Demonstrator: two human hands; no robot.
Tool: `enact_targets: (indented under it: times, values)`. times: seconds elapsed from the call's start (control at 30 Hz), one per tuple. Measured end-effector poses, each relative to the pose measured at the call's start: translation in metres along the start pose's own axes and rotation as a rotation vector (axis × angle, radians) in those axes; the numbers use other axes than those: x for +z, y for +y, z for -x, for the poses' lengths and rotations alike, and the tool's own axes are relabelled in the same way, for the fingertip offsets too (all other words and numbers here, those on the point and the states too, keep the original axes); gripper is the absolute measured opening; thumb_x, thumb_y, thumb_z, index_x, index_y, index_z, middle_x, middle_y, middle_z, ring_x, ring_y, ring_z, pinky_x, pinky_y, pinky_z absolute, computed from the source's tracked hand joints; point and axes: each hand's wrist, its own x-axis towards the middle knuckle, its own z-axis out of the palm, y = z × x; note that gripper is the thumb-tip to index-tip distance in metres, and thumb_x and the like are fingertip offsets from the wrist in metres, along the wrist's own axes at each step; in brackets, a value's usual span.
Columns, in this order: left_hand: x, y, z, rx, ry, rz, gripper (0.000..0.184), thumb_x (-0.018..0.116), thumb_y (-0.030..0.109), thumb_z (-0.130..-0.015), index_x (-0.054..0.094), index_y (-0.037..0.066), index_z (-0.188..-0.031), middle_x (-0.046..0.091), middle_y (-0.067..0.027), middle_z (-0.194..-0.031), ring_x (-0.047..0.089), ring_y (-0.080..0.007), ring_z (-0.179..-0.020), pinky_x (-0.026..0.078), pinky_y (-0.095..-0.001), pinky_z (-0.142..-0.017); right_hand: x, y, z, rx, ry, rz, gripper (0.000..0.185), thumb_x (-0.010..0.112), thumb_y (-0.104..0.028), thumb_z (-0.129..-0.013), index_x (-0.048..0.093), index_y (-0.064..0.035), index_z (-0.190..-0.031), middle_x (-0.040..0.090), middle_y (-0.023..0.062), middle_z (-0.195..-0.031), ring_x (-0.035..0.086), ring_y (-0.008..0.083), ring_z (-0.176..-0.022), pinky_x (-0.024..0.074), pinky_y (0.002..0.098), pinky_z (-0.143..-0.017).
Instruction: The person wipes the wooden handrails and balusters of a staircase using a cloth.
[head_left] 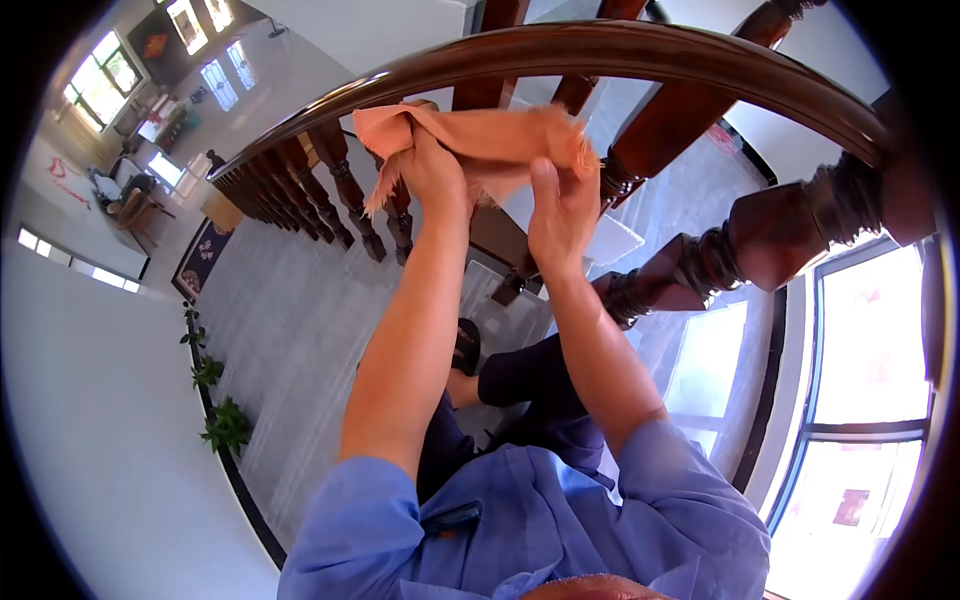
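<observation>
An orange cloth point(490, 135) with frayed edges is stretched between my two hands, just below the curved wooden handrail point(560, 50). My left hand point(435, 172) grips the cloth near its left end, where a fold hangs over the fingers. At the other end, my right hand point(565, 215) holds the frayed edge, thumb up and fingers partly hidden behind the fabric. Whether the cloth touches the wood behind it, I cannot tell.
Dark turned balusters point(345, 190) run down to the left under the rail. A thick turned post point(770, 235) stands close on the right, beside a bright window point(870, 340). Grey stone floor point(310, 330) lies below, with green plants point(228, 425) along the wall.
</observation>
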Motion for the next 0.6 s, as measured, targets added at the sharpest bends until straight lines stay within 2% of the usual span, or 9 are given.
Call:
enact_targets:
  times: [0.03, 0.1, 0.13, 0.2, 0.27, 0.33, 0.4, 0.43, 0.6]
  values:
    - [0.004, 0.005, -0.006, -0.135, -0.005, 0.111, 0.031, 0.046, 0.028, -0.108, 0.063, 0.004, -0.117, 0.064, -0.0056, -0.114, 0.059, -0.0144, -0.103, 0.048, -0.0297, -0.088, 0.012, -0.004, -0.016, -0.016, -0.044, -0.115, 0.054, 0.066, -0.014, -0.096, 0.044, 0.0036, -0.143, 0.054, 0.0132, -0.139, 0.051, 0.0205, -0.127, 0.0379, 0.0334, -0.11]
    - [0.009, 0.003, -0.015, -0.187, -0.051, 0.117, 0.033, 0.046, 0.03, -0.108, 0.063, 0.004, -0.118, 0.064, -0.0063, -0.116, 0.06, -0.0161, -0.106, 0.048, -0.0305, -0.091, 0.036, 0.0, -0.046, -0.006, -0.197, -0.331, 0.068, 0.069, -0.018, -0.094, 0.033, 0.0031, -0.148, 0.043, 0.0168, -0.145, 0.041, 0.0246, -0.136, 0.0297, 0.0372, -0.116]
    - [0.013, 0.003, -0.02, -0.246, -0.092, 0.122, 0.035, 0.046, 0.033, -0.107, 0.063, 0.004, -0.12, 0.064, -0.007, -0.119, 0.06, -0.0178, -0.109, 0.048, -0.0313, -0.094, 0.045, 0.006, -0.053, -0.015, -0.2, -0.338, 0.068, 0.069, -0.018, -0.094, 0.033, 0.0031, -0.148, 0.043, 0.0168, -0.145, 0.041, 0.0246, -0.136, 0.0297, 0.0372, -0.116]
    - [0.011, -0.002, -0.024, -0.258, -0.143, 0.108, 0.04, 0.045, 0.035, -0.107, 0.062, 0.003, -0.124, 0.063, -0.0084, -0.123, 0.06, -0.0191, -0.114, 0.048, -0.0323, -0.098, 0.064, 0.012, -0.063, -0.115, -0.158, 0.016, 0.069, 0.068, -0.022, -0.095, 0.031, 0.0039, -0.146, 0.042, 0.0172, -0.142, 0.04, 0.0276, -0.134, 0.0281, 0.0389, -0.117]
    - [0.002, -0.017, -0.034, -0.345, -0.28, 0.173, 0.042, 0.045, 0.037, -0.107, 0.061, 0.003, -0.127, 0.062, -0.0092, -0.127, 0.059, -0.019, -0.117, 0.048, -0.0338, -0.1, 0.076, 0.013, -0.065, -0.119, -0.117, -0.077, 0.072, 0.068, -0.031, -0.096, 0.03, 0.004, -0.146, 0.041, 0.0173, -0.141, 0.042, 0.0303, -0.13, 0.0301, 0.0396, -0.115]
    - [0.001, -0.029, -0.035, -0.301, -0.269, 0.143, 0.045, 0.043, 0.037, -0.108, 0.06, 0.001, -0.129, 0.06, -0.0098, -0.129, 0.058, -0.0196, -0.118, 0.046, -0.035, -0.102, 0.081, 0.037, -0.058, -0.075, -0.093, -0.114, 0.078, 0.066, -0.041, -0.097, 0.027, 0.0042, -0.148, 0.041, 0.0182, -0.139, 0.042, 0.0293, -0.129, 0.031, 0.039, -0.113]
    - [-0.004, -0.043, -0.035, 0.023, -0.276, -0.176, 0.057, 0.041, 0.047, -0.108, 0.055, -0.004, -0.132, 0.059, -0.0143, -0.13, 0.055, -0.0231, -0.121, 0.045, -0.0363, -0.102, 0.084, 0.05, -0.051, -0.04, -0.083, -0.135, 0.082, 0.065, -0.047, -0.097, 0.026, 0.0043, -0.148, 0.041, 0.0186, -0.139, 0.042, 0.0287, -0.129, 0.0315, 0.0387, -0.112]
    - [-0.006, -0.051, -0.038, 0.058, -0.282, -0.195, 0.059, 0.039, 0.047, -0.108, 0.055, -0.005, -0.131, 0.06, -0.0154, -0.128, 0.054, -0.0241, -0.122, 0.044, -0.0365, -0.102, 0.084, 0.053, -0.049, -0.073, -0.064, -0.142, 0.084, 0.064, -0.049, -0.097, 0.025, 0.0046, -0.149, 0.04, 0.0193, -0.14, 0.041, 0.0285, -0.13, 0.0311, 0.0388, -0.113]
    - [-0.036, -0.066, -0.031, -0.06, -0.275, -0.162, 0.052, 0.045, 0.043, -0.106, 0.058, -0.002, -0.129, 0.061, -0.0135, -0.127, 0.058, -0.0208, -0.117, 0.046, -0.0337, -0.099, 0.08, 0.081, -0.018, -0.126, -0.042, -0.027, 0.091, 0.062, -0.053, -0.096, 0.02, 0.0052, -0.153, 0.037, 0.0209, -0.146, 0.037, 0.032, -0.136, 0.0263, 0.0408, -0.116]
